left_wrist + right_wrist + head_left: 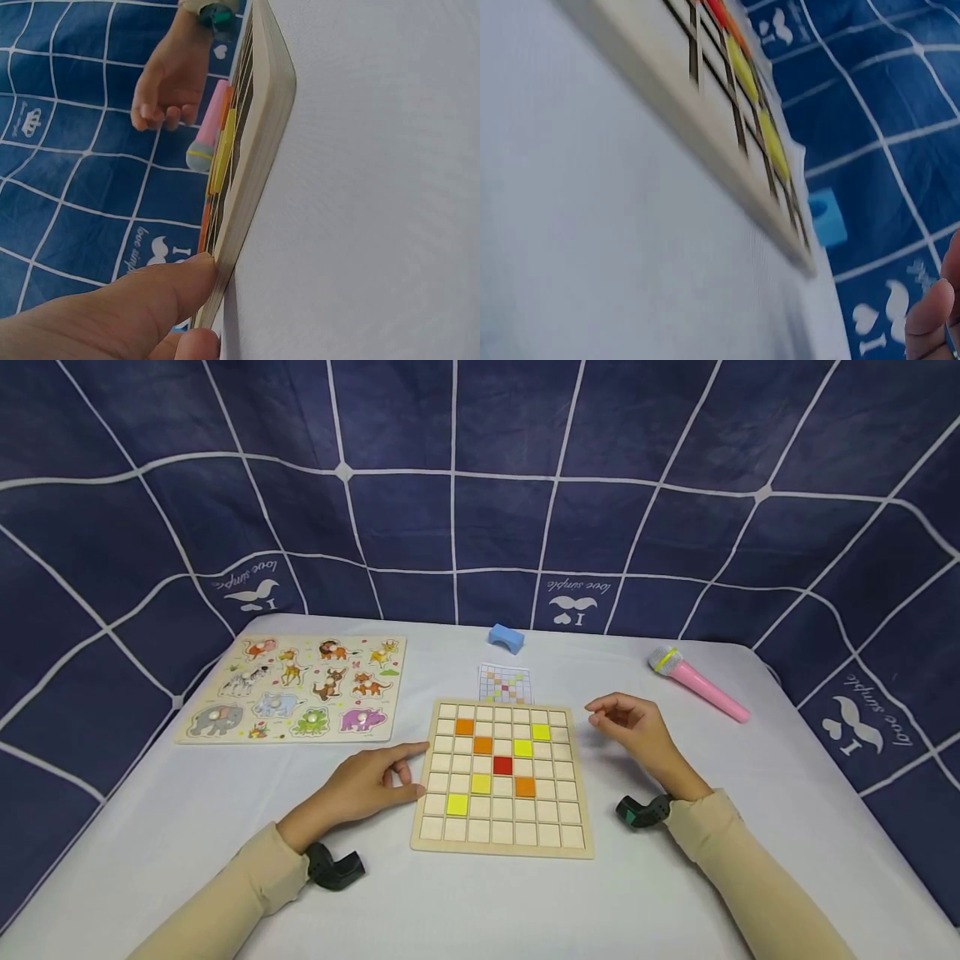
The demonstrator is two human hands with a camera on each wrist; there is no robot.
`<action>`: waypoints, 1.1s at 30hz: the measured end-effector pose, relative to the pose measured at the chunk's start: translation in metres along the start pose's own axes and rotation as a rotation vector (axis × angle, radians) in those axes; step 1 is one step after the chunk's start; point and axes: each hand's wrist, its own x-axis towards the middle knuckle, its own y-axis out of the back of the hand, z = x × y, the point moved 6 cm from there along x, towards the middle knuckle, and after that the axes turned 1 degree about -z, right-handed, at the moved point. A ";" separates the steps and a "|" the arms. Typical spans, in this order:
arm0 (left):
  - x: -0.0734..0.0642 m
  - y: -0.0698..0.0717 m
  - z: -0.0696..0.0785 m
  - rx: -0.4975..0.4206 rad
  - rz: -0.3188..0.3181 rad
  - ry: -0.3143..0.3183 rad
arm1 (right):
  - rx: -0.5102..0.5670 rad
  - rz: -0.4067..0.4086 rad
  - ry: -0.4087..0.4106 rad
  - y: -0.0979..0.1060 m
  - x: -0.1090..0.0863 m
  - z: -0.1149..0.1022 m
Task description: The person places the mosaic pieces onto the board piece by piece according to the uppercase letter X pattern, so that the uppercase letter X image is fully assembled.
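Observation:
A square wooden grid board lies on the white table in the head view. Several coloured tiles lie in its cells: a red tile at the centre, with orange and yellow ones on diagonals around it. My left hand touches the board's left edge with thumb and forefinger. In the left wrist view, the thumb rests against the wooden rim. Off the board's upper right side, my right hand hovers with loosely bent fingers and nothing between them. A small printed pattern card sits just beyond the board's far edge.
At the left lies an animal knob puzzle. A blue arch block stands near the table's back edge, and a pink toy microphone lies at the right. Behind the table hangs a dark blue checked cloth.

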 end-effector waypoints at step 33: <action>0.001 -0.001 -0.003 -0.015 -0.007 0.010 | -0.474 0.016 -0.328 0.048 0.001 0.055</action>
